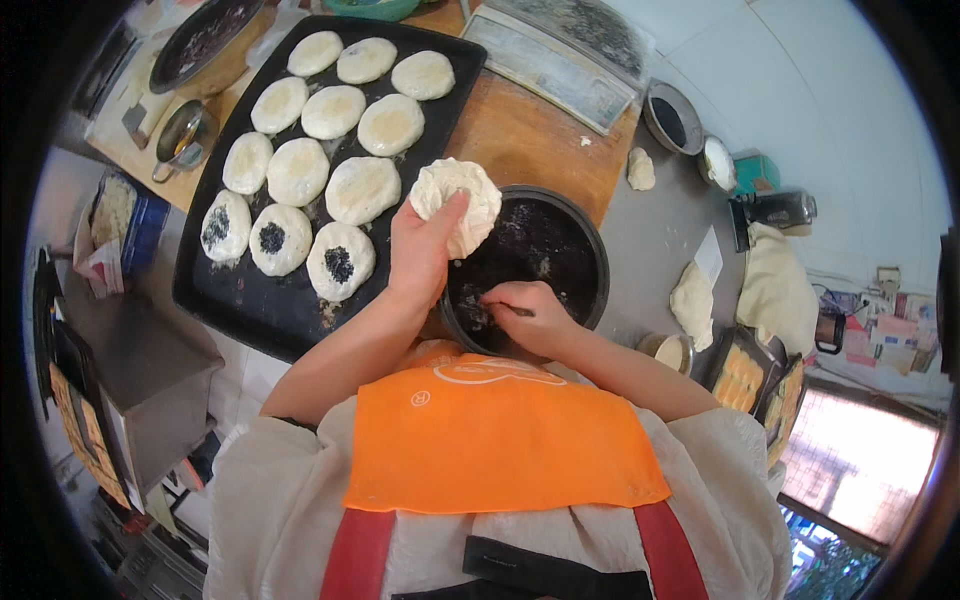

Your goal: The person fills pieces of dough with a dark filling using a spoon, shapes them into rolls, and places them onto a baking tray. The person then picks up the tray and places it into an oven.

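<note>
My left hand (425, 250) holds a flattened white dough round (460, 200) above the rim of a round dark bowl (590, 250) of black filling. My right hand (525, 315) is down inside that bowl, closed on a thin dark utensil (505, 308) at the near left side. To the left lies a black baking tray (230, 310) with several flat dough rounds in rows. Three rounds in the nearest row, such as the topped round (340, 262), carry a dark spot of filling.
A dough lump (640, 168) and a larger dough mass (693, 300) lie on the grey counter at right. Small metal bowls (672, 118) stand behind them. A metal cup (182, 135) and a dark pan (205, 40) sit at the upper left on a wooden board (530, 135).
</note>
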Demonstrator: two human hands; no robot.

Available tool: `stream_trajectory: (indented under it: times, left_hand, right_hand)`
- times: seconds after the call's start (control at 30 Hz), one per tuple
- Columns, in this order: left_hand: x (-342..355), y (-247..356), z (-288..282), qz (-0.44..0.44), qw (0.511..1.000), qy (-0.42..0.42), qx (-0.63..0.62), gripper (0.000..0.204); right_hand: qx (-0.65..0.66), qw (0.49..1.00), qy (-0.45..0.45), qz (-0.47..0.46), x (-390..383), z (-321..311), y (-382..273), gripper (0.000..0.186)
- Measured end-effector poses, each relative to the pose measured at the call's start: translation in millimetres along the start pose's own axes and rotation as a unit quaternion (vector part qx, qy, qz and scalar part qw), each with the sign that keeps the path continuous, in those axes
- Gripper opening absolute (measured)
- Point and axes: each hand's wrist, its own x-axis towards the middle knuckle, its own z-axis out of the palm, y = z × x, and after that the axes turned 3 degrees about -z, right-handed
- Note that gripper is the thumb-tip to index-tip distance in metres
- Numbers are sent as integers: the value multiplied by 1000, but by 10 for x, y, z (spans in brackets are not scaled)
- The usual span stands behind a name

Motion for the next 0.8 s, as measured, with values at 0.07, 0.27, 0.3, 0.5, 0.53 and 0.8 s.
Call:
stream_trajectory:
  times: [0.07,0.27,0.3,0.5,0.53,0.8]
  left_hand:
    - [0,60,10,-45,999,8,-18,32]
    - [-189,315,127,-164,986,-3,30,34]
    - [-245,306,155,-215,976,-8,44,37]
    - [-356,-154,248,-349,920,-96,-153,56]
    - [-382,-147,295,-345,918,-108,-161,56]
    - [-458,-116,289,-293,934,-148,-140,43]
  right_hand:
    - [206,958,-4,198,-92,-132,-80,20]
    - [172,971,160,35,-420,-546,-471,18]
    - [111,973,199,-47,-443,-591,-521,19]
    - [-357,877,201,-251,-277,-544,-574,31]
    - [-329,882,225,-252,-321,-605,-643,30]
    - [388,880,239,133,-387,-577,-487,22]
